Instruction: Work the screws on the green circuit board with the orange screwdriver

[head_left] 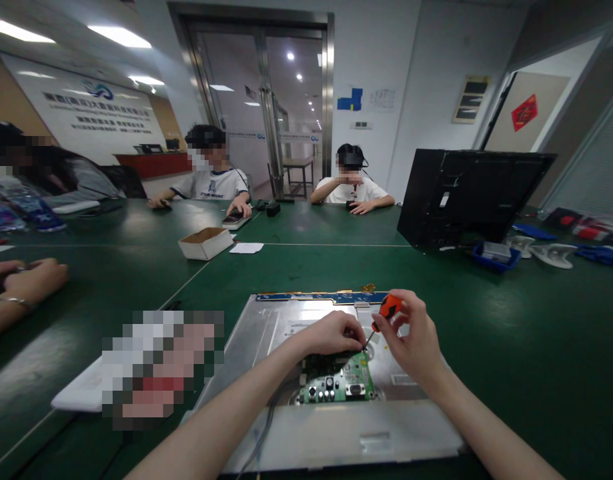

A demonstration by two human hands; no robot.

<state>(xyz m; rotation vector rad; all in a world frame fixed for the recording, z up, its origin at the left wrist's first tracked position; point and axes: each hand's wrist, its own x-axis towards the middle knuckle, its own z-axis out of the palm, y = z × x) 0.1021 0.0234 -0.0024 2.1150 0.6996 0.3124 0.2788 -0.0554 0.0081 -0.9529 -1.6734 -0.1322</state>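
Well, green table (516,320), glass doors (236,80) beyond — right hand (413,333) pinching screwdriver (389,307), left hand (336,331) curled, hold unclear.

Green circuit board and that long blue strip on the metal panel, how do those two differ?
The green board is broad and blocky; the blue strip is long and narrow.
The green board lies partway in from the panel's edges; the blue strip runs along the far edge.
The screwdriver in the right hand reaches the green board's far corner; the blue strip has no tool on it.
Both lie on the metal panel.
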